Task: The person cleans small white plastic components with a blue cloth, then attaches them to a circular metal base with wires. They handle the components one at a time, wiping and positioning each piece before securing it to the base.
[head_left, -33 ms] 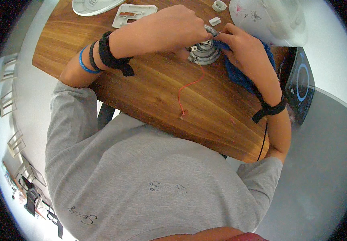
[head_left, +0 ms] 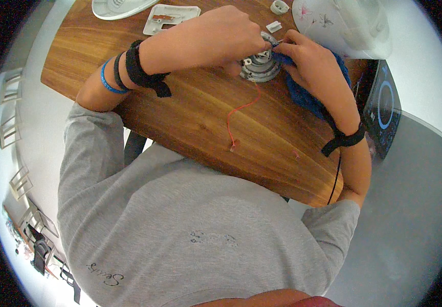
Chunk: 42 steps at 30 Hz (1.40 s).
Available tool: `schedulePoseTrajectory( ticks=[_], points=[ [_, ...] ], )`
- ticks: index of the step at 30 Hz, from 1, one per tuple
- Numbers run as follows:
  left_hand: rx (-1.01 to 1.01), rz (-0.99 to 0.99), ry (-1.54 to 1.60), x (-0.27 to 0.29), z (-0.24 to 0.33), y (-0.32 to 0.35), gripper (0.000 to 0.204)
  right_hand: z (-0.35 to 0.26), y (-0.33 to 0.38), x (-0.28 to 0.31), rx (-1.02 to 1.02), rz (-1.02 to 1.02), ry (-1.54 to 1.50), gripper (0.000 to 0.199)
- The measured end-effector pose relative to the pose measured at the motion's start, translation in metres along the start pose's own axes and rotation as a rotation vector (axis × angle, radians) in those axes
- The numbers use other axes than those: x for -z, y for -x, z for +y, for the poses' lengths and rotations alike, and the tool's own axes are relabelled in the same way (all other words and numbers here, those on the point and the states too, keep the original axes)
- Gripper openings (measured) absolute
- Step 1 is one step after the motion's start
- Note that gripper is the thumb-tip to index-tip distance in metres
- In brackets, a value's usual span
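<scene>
A round grey metal disc part [head_left: 263, 72] with raised rings and small terminals lies on the wooden table near its far side. My left hand [head_left: 221, 38] is closed at its left edge, thumb low at the rim and curled fingers over the top. At the disc's upper right, my right hand [head_left: 305, 56] pinches with thumb and forefinger; what sits between the fingertips is too small to make out. A red wire [head_left: 236, 109] trails from the disc toward me and ends in a small connector. Crumpled blue cloth [head_left: 305, 100] lies under my right hand.
Beyond my left wrist lie a white plastic base plate [head_left: 194, 11] and a white round piece [head_left: 124, 7]. A small white block [head_left: 273, 26] and a white ring [head_left: 279, 7] sit beyond the disc. A flower-printed white housing [head_left: 333, 30] and a black glossy panel [head_left: 384, 128] stand right.
</scene>
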<state>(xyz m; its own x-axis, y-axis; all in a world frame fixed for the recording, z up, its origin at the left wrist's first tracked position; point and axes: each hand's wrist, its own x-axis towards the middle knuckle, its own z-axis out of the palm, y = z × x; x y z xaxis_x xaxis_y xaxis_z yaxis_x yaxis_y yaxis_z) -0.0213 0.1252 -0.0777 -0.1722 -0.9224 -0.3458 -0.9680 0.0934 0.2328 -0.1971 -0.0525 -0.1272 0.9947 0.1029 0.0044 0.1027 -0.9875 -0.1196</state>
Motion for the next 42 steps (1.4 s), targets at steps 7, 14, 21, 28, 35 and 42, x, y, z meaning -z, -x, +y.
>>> schedulePoseTrajectory(
  ticks=[7, 14, 21, 28, 35, 42],
  points=[
    [-0.14, 0.48, -0.169, -0.053, -0.015, -0.01, 0.033, -0.004, 0.0, 0.012, 0.035, -0.206, 0.072, 0.029],
    [-0.181, 0.533, -0.161, -0.058, -0.019, -0.003, 0.032, -0.01, 0.006, 0.03, 0.154, -0.211, 0.025, 0.032],
    [-0.099, 0.438, -0.182, -0.058, -0.006, -0.01, 0.033, -0.037, 0.023, -0.016, 0.142, 0.003, -0.049, 0.031],
    [-0.123, 0.455, -0.167, -0.063, -0.005, -0.011, 0.059, -0.035, 0.029, 0.0, 0.029, -0.05, 0.143, 0.021],
    [-0.103, 0.438, -0.175, -0.058, -0.002, -0.01, 0.056, -0.049, 0.026, -0.015, -0.015, -0.071, -0.052, 0.032],
    [-0.145, 0.495, -0.169, -0.062, 0.002, -0.008, 0.054, -0.039, 0.031, -0.003, -0.004, 0.035, -0.032, 0.029]
  ],
)
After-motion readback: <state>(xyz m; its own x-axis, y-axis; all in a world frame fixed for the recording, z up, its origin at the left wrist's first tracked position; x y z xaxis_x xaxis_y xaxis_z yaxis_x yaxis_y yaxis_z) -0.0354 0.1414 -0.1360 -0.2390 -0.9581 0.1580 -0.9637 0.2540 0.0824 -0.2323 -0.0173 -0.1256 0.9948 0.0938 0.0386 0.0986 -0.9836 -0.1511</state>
